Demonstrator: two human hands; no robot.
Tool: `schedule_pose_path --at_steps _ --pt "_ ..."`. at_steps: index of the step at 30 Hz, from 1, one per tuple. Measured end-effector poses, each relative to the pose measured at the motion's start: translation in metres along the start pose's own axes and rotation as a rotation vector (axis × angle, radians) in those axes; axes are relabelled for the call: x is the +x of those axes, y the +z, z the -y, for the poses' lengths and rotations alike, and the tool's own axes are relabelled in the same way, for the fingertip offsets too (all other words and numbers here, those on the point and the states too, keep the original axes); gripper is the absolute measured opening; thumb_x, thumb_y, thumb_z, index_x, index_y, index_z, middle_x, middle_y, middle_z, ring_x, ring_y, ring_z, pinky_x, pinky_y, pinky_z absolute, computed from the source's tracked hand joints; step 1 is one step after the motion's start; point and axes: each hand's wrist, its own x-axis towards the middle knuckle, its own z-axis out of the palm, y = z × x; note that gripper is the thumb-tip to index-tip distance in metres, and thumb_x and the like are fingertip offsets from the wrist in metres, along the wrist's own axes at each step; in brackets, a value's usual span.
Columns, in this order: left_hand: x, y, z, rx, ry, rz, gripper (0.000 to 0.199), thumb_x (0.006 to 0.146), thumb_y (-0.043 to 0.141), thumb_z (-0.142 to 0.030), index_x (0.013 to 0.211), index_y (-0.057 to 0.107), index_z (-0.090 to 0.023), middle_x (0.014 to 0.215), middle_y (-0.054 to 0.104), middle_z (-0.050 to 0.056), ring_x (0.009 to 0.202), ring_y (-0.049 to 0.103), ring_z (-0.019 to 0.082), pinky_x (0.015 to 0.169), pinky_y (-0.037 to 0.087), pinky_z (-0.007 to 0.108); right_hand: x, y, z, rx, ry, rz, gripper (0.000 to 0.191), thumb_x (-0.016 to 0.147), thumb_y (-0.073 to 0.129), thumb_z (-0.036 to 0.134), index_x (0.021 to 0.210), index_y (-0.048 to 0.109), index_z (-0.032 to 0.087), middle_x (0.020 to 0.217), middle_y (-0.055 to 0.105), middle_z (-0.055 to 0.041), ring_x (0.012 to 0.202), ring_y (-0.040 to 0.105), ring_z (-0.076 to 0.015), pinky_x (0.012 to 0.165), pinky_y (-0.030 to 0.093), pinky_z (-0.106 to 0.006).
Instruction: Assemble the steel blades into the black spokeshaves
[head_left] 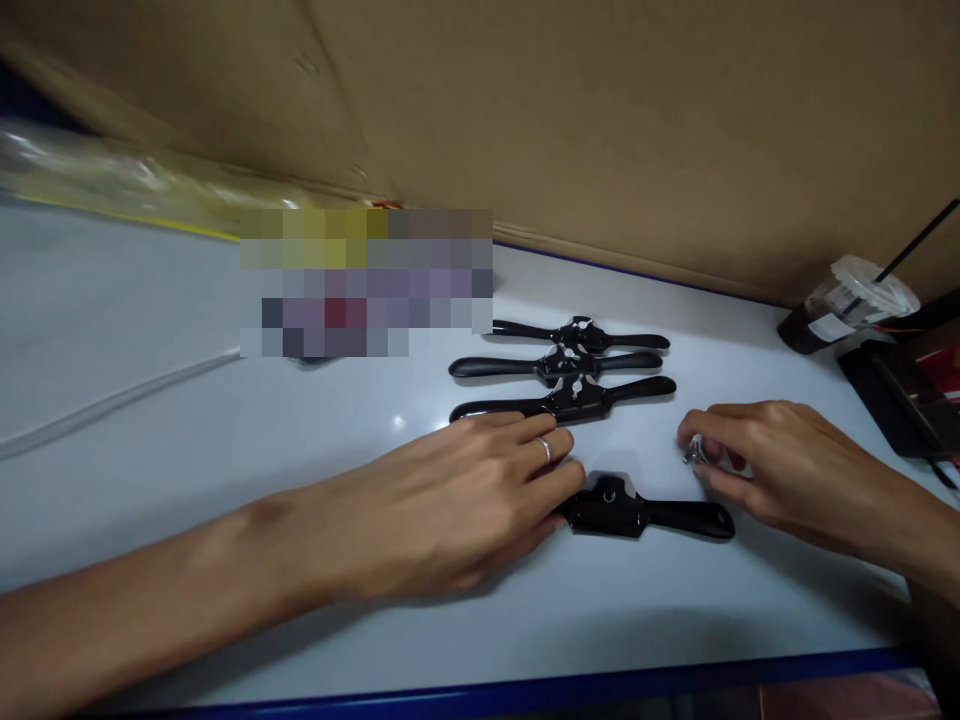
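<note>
A black spokeshave (609,510) lies flat on the white table nearest me, its right handle bare. My left hand (499,480), with a ring on one finger, closes over its left handle and hides it. To the right of this tool, my right hand (750,460) pinches a small shiny metal part (695,451), perhaps a screw; the fingers partly cover it. Farther back, three more black spokeshaves lie side by side: a near one (577,398), a middle one (562,362) and a far one (579,334). Silver fittings show at their centres.
At the right back stands a tilted-looking plastic cup (825,300) with a dark drink and a black straw. A black flat object (892,395) lies beside it. Clear plastic wrap (142,180) runs along the cardboard wall (570,120). A pale cable (127,400) crosses the left side.
</note>
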Motion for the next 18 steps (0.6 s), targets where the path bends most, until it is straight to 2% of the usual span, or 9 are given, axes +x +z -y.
schedule_pose_path --at_steps 4,6,8,10,14,18 --pt "0.0 0.001 0.001 0.027 0.027 -0.005 0.007 0.1 0.056 -0.022 0.094 0.057 -0.018 0.085 0.062 0.004 0.077 0.055 0.023 0.068 0.043 0.037 0.008 0.006 0.011 -0.115 0.008 -0.01 0.009 0.083 0.057 0.012 0.084 0.062 0.02 0.073 0.067 -0.0045 0.055 0.055 -0.018 0.056 0.027 -0.032" --pt "-0.001 0.002 0.002 0.047 0.051 -0.001 0.005 0.099 0.059 -0.021 0.095 0.058 -0.018 0.086 0.063 0.004 0.078 0.055 0.023 0.068 0.042 0.037 0.011 0.007 0.013 -0.087 -0.006 -0.039 0.011 0.085 0.055 0.011 0.083 0.063 0.019 0.072 0.066 -0.0049 0.053 0.052 -0.017 0.056 0.027 -0.032" --pt "-0.002 0.004 0.003 0.064 0.073 0.002 0.003 0.098 0.061 -0.018 0.095 0.059 -0.018 0.086 0.063 0.003 0.078 0.054 0.024 0.068 0.041 0.037 0.012 0.006 0.013 0.056 -0.021 -0.084 0.015 0.091 0.053 0.013 0.082 0.063 0.019 0.072 0.066 -0.0036 0.055 0.053 -0.0158 0.057 0.031 -0.032" --pt "-0.003 0.005 0.003 0.07 0.091 -0.008 0.005 0.098 0.059 -0.014 0.094 0.059 -0.018 0.083 0.063 0.003 0.078 0.053 0.023 0.068 0.04 0.037 0.012 0.003 0.016 0.29 -0.006 -0.145 0.016 0.094 0.056 0.017 0.081 0.065 0.019 0.07 0.066 -0.001 0.058 0.054 -0.0144 0.059 0.036 -0.03" --pt "-0.002 0.006 0.002 0.084 0.112 -0.06 0.014 0.099 0.056 -0.01 0.087 0.058 -0.018 0.08 0.061 0.002 0.073 0.049 0.021 0.064 0.035 0.037 0.015 -0.003 0.032 0.805 0.074 -0.201 0.008 0.088 0.071 0.026 0.08 0.073 0.024 0.073 0.071 0.0036 0.066 0.059 -0.0136 0.061 0.041 -0.028" --pt "0.001 0.006 0.001 0.087 0.115 -0.094 0.015 0.099 0.054 -0.008 0.087 0.058 -0.017 0.078 0.059 0.001 0.071 0.047 0.02 0.063 0.034 0.036 0.02 0.005 0.048 1.018 0.067 -0.193 0.005 0.085 0.076 0.026 0.081 0.078 0.027 0.08 0.073 0.0044 0.076 0.062 -0.0136 0.07 0.044 -0.028"
